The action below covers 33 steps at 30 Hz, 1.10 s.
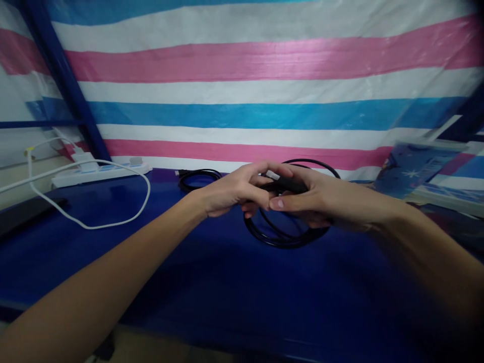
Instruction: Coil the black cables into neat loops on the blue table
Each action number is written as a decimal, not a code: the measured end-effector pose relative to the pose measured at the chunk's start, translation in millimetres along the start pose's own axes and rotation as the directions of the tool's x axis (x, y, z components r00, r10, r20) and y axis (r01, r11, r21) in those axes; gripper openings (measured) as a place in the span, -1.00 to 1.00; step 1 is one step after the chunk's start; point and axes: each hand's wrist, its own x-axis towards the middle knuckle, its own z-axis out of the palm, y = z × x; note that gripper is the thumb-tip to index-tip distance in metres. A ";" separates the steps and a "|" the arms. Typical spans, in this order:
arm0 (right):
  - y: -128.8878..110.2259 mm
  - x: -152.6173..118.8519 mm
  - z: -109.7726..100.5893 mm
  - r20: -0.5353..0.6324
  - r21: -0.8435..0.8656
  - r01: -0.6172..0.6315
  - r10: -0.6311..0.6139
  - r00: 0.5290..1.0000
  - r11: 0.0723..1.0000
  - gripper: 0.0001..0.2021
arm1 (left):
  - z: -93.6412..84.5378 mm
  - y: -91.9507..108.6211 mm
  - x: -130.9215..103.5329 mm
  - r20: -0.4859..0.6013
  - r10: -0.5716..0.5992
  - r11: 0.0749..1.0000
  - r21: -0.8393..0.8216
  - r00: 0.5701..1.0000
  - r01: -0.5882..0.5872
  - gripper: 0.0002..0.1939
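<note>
Both hands meet in the middle of the view, over the blue table [227, 282]. A coiled black cable [280, 243] hangs in loops below and behind them. My right hand [315, 194] is wrapped round the cable and its black connector [293, 185], which has a light metal end. My left hand [247, 189] has curled fingers on the left side of the same cable, thumb tip against my right thumb. The hands partly hide the upper coil.
Behind the left wrist lies a smaller black cable coil [200, 174]. At left are a white power strip [102, 173], a looped white cable [88, 228] and a dark flat object [26, 217]. A blue packet [403, 169] stands at right. A striped sheet [242, 60] hangs behind.
</note>
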 end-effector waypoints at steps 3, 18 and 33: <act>-1.5 -0.4 -0.1 0.101 -0.029 0.012 -0.009 0.995 0.999 -0.57 | 5.4 5.3 -2.2 0.116 -0.041 0.996 -0.072 0.992 0.050 -0.60; 7.3 15.6 -3.5 -0.514 -0.039 0.244 -0.229 0.827 0.969 -0.69 | 6.9 14.8 1.3 -0.297 0.189 0.960 -0.144 0.936 -0.239 -0.70; 10.9 20.4 9.4 -0.417 0.160 0.213 -0.130 0.899 0.964 -0.81 | 6.0 -3.6 10.5 -0.429 0.107 0.983 -0.091 0.897 -0.161 -0.58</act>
